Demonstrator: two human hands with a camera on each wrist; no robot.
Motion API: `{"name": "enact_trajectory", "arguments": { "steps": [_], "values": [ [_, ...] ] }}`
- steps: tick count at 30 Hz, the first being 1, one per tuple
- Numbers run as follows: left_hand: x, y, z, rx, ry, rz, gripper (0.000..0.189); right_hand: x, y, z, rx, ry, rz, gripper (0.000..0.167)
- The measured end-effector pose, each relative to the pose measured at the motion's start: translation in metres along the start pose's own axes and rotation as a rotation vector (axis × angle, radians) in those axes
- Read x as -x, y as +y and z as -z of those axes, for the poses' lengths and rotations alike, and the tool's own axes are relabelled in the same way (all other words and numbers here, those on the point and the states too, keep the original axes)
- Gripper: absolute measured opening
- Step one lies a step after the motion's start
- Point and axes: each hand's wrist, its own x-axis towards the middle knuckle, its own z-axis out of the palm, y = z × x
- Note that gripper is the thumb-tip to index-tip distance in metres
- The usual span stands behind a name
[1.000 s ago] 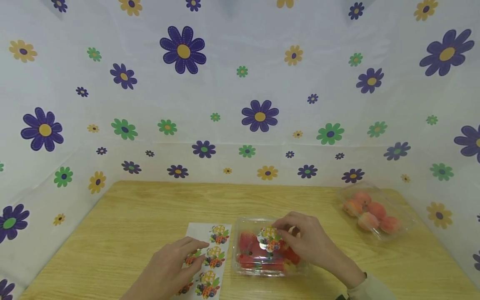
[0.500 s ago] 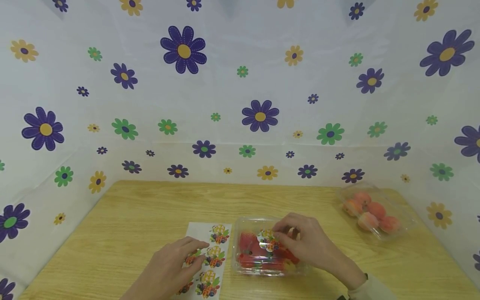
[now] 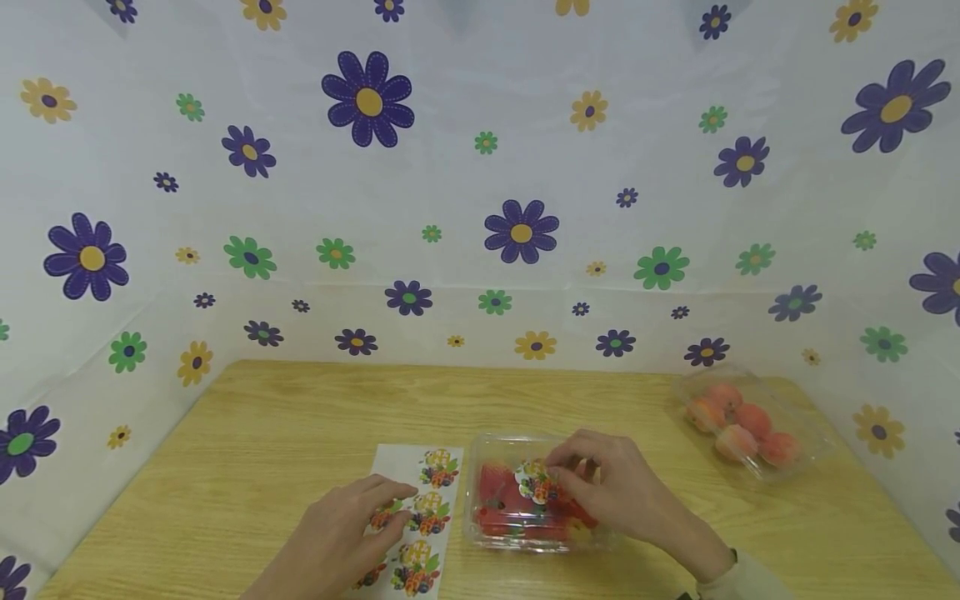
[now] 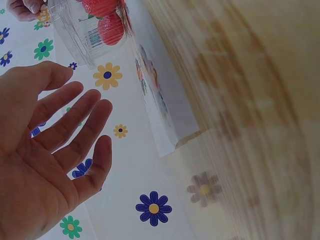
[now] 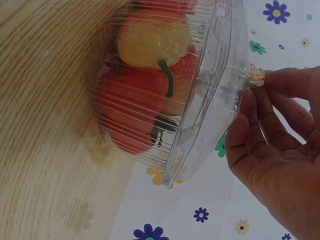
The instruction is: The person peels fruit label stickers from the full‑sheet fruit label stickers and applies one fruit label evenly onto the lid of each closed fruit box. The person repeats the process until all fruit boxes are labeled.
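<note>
A round fruit-print sticker [image 3: 537, 482] is at the lid of a closed clear plastic clamshell box [image 3: 480, 454] holding red and yellow fruit. My right hand [image 3: 615, 483] pinches the sticker's right edge between thumb and index finger. In the right wrist view, the other fingers of the right hand [image 5: 280, 135] are close against the lid. Over the white sticker sheet [image 3: 390, 462], left of the box, hovers my left hand [image 3: 337, 533]. The left wrist view shows this left hand [image 4: 55, 145] with fingers loosely spread, holding nothing.
A second clear plastic box [image 3: 806, 425] with several peach-like fruits stands at the back right of the wooden table [image 3: 300, 408]. Behind the table hangs a white flower-print cloth [image 3: 442, 183], which also covers both sides.
My right hand has shifted slightly down, its fingers drawn a little closer over the sticker. The left hand, the sheet and both boxes stay in place.
</note>
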Motion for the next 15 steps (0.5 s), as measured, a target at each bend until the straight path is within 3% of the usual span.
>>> {"name": "enact_trajectory", "arguments": {
  "steps": [15],
  "values": [
    [0.0008,0.001,0.002,-0.016,-0.028,0.074,0.021,0.0006,0.0001,-0.0008,0.019,-0.007,-0.005,0.011]
  ]
}}
